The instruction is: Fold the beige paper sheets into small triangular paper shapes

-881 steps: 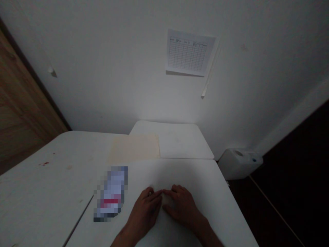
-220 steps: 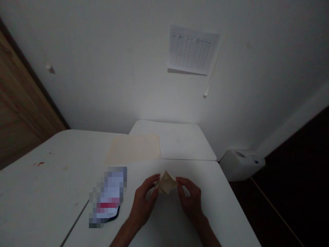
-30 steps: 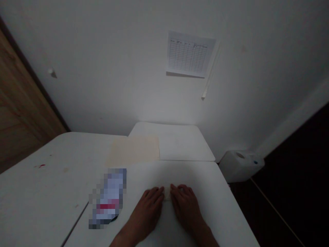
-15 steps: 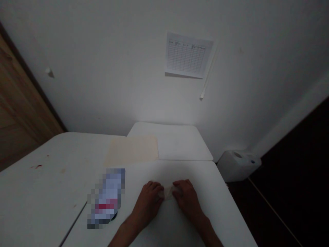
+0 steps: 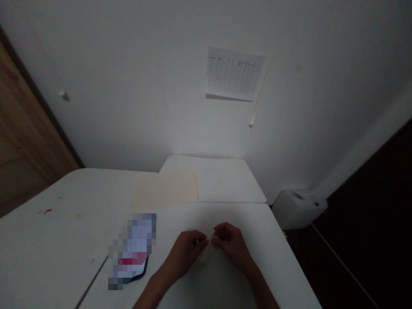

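Close together above the white table [image 5: 264, 262], my left hand [image 5: 189, 249] and my right hand [image 5: 233, 243] pinch a thin, whitish, see-through piece [image 5: 206, 252]. Its kind cannot be made out; it is small, pale against the table and partly covered by fingers. Thumb and forefinger of the left hand meet at its upper edge. The right fingertips are curled just opposite, nearly touching the left ones. Part of the piece hangs below the fingertips.
To the left lies a phone-shaped flat object [image 5: 138, 240], blurred by pixels. A beige sheet [image 5: 165, 189] lies farther back. A printed table on paper [image 5: 234, 77] hangs on the wall. A white plastic jerrycan [image 5: 294, 210] stands on the floor at the right.
My hands have drawn closer together, and the thin piece, stretched flat between them before, now hangs bunched below the fingertips. The view has tilted slightly upward.
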Demonstrator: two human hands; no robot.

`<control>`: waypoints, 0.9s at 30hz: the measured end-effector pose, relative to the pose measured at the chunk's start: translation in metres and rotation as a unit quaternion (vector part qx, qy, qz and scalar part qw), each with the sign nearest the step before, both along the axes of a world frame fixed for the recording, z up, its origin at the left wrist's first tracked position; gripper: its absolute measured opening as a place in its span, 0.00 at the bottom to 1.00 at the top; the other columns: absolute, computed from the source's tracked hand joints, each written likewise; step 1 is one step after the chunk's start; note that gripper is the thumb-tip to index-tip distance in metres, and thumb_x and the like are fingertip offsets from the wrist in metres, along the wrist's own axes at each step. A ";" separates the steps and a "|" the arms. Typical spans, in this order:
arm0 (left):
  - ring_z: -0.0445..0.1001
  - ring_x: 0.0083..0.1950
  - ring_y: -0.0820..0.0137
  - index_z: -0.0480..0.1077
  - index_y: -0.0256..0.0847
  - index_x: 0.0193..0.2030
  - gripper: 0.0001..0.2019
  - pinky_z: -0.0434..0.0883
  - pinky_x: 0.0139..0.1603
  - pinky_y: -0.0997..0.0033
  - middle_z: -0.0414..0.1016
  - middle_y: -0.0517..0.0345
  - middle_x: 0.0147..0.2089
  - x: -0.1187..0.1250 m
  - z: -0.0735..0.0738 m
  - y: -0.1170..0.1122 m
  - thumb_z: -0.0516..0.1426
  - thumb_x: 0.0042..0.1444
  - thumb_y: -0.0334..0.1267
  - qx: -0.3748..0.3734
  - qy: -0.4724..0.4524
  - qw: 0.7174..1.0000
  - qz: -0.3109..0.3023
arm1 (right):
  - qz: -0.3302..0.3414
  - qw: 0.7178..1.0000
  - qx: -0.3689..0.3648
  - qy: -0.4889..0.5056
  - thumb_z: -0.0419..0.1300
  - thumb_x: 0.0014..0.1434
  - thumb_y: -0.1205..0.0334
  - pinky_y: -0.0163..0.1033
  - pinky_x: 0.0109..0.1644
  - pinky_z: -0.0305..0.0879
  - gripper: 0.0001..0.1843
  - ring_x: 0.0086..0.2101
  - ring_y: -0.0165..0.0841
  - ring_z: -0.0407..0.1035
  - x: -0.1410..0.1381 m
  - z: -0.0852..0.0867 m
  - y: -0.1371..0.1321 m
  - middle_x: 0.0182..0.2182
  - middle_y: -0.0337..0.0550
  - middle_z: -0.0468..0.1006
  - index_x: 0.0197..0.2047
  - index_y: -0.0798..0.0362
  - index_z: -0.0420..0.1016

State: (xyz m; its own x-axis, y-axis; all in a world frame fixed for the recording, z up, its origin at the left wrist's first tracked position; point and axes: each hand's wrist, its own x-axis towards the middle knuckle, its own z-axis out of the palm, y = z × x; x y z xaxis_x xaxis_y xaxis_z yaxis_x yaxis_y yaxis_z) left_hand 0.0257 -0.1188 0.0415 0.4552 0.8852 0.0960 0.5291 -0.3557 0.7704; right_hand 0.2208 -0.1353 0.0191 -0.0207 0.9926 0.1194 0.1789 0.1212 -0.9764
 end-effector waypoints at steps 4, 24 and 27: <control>0.72 0.32 0.69 0.77 0.39 0.33 0.13 0.65 0.33 0.73 0.78 0.57 0.31 0.002 0.005 -0.001 0.54 0.58 0.43 -0.050 -0.038 0.998 -0.009 | 0.006 1.000 -0.006 0.005 0.66 0.50 0.62 0.36 0.36 0.68 0.11 0.30 0.33 0.73 -0.001 -0.004 -0.001 0.32 0.42 0.79 0.39 0.52 0.76; 0.75 0.34 0.66 0.77 0.40 0.34 0.14 0.66 0.36 0.71 0.79 0.56 0.33 -0.004 -0.014 0.002 0.52 0.58 0.44 -0.055 -0.031 0.996 0.058 | -0.145 0.989 0.032 -0.013 0.62 0.51 0.60 0.33 0.29 0.58 0.11 0.24 0.29 0.60 -0.002 -0.009 0.002 0.22 0.34 0.67 0.25 0.51 0.62; 0.74 0.33 0.67 0.77 0.42 0.36 0.12 0.67 0.36 0.70 0.79 0.57 0.34 -0.004 -0.019 0.003 0.53 0.58 0.43 -0.014 0.012 0.997 0.078 | -0.168 0.979 0.058 -0.105 0.59 0.53 0.62 0.33 0.28 0.56 0.08 0.24 0.29 0.59 -0.002 -0.009 0.000 0.21 0.33 0.66 0.26 0.52 0.65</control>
